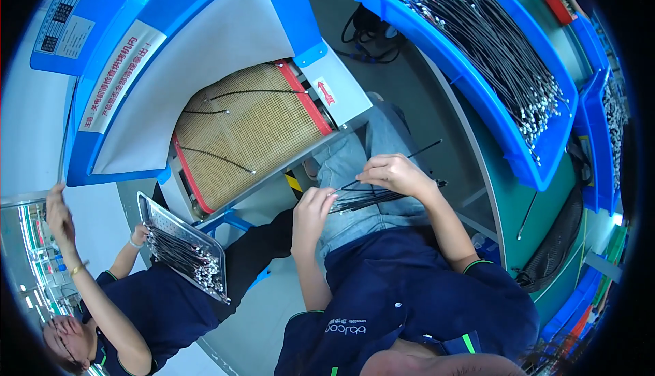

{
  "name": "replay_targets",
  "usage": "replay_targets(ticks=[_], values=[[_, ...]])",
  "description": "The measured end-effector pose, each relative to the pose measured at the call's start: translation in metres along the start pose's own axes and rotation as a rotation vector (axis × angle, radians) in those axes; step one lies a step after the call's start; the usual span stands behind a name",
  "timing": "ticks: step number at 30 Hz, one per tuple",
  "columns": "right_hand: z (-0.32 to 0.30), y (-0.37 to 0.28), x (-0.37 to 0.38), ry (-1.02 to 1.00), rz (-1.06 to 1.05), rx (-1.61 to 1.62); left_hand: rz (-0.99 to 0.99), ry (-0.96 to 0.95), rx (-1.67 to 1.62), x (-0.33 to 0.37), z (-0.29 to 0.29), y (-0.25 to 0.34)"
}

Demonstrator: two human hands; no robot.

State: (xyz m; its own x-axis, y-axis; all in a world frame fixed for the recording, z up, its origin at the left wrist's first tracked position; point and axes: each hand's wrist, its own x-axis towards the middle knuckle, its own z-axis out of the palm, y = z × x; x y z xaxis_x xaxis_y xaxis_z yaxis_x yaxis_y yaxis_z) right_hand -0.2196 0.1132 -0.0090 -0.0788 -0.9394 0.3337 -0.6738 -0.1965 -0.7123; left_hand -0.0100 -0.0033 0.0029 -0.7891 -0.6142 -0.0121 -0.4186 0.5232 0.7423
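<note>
Both of my hands are raised over my lap, in front of the conveyor's end. A thin black cable [424,149] runs between them, its far end sticking up past my right hand. My left hand [314,211] is closed, fingertips pinching the cable's lower part. My right hand [394,174] pinches it farther up, thumb against fingers. Across my thighs, just below the hands, lies a bundle of similar black cables [372,202]. Fingers partly cover the held cable, so its near end is hard to make out.
A blue machine [198,18] has a mesh conveyor belt [256,130] carrying several spaced-out cables. On the green table [488,164] at right stands a blue bin [471,79] full of cables. At left, a co-worker holds a metal tray [147,205] of cables, one arm raised.
</note>
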Motion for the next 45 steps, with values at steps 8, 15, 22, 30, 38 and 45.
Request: replay_targets(ticks=[8,15,22,30,38,45], values=[[0.009,-0.007,0.002,-0.002,-0.052,-0.009,0.117,-0.074,-0.016,0.004,0.007,0.000],[0.017,-0.011,0.002,0.033,-0.034,0.085,0.030,-0.185,-0.167,0.004,0.011,0.002],[0.015,-0.010,-0.002,-0.031,0.100,0.243,0.242,0.014,-0.005,0.007,0.013,0.006],[0.014,-0.012,-0.004,-0.004,0.140,0.271,0.345,0.102,0.034,0.008,0.016,0.011],[0.008,-0.011,-0.006,-0.030,0.200,0.306,0.380,0.176,0.035,0.007,0.019,0.004],[0.008,-0.009,-0.008,-0.025,0.200,0.277,0.405,0.218,0.016,0.009,0.023,0.002]])
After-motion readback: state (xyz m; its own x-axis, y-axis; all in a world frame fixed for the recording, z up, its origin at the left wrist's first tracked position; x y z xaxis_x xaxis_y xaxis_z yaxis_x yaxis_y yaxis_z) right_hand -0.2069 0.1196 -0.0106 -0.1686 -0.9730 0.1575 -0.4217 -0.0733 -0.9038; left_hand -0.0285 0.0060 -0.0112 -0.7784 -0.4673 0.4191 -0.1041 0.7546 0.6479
